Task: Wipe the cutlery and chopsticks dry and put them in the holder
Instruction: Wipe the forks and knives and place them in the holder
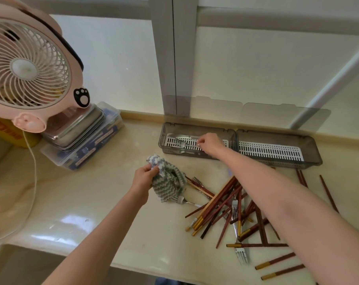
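While my right hand (210, 144) pinches a fork (181, 143) into the holder (163, 138), my left hand (143, 178) grips the cloth (169, 183); most chopsticks (221, 204) await wiping, I judge.

You're in a home kitchen: stone counter (112, 212), stacked steel trays (75, 126), loose chopsticks (219, 204), pink fan (28, 66) by the window (277, 68)

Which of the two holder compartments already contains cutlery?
The left compartment, where the right hand holds a fork; the right compartment shows only its white grid.
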Demonstrator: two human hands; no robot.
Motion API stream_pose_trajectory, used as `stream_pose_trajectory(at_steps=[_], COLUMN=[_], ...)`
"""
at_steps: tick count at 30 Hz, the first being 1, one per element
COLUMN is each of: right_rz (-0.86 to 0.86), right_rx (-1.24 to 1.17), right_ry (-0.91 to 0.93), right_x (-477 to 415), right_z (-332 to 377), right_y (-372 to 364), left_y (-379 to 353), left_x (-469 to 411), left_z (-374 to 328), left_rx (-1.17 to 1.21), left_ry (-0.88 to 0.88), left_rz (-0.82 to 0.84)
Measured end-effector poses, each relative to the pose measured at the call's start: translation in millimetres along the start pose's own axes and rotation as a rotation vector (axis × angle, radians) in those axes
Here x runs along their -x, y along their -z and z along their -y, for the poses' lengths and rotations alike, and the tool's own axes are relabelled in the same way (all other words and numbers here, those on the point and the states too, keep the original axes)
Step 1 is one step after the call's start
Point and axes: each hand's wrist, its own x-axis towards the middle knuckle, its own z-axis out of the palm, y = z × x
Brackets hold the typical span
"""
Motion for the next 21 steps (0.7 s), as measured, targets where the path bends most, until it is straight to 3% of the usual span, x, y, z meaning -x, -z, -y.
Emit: stream_pose_trajectory(at_steps=[3,5,7,10,21], right_rz=[-0.207,-0.240,-0.087,0.154,0.264], right_rx=[-0.051,-0.027,0.079,0.240,0.189], right_ry=[0.204,0.307,0.234,-0.034,-0.185], right_x=[31,60,81,96,98], right_z=[-8,-15,-22,-28,-29], right_y=[15,15,-2,-40,-57], left_y=[-4,-8,-15,-26,-35], left_x=[-2,-2,-2,-3,0], left_z=[3,5,4,2,0], left_rx=[0.040,0.097,0.145,0.161,0.114], left_ry=[0.035,0.049,0.063,0.074,0.072], left_rz=[0.009,-0.024,-0.080,-0.112,-0.068])
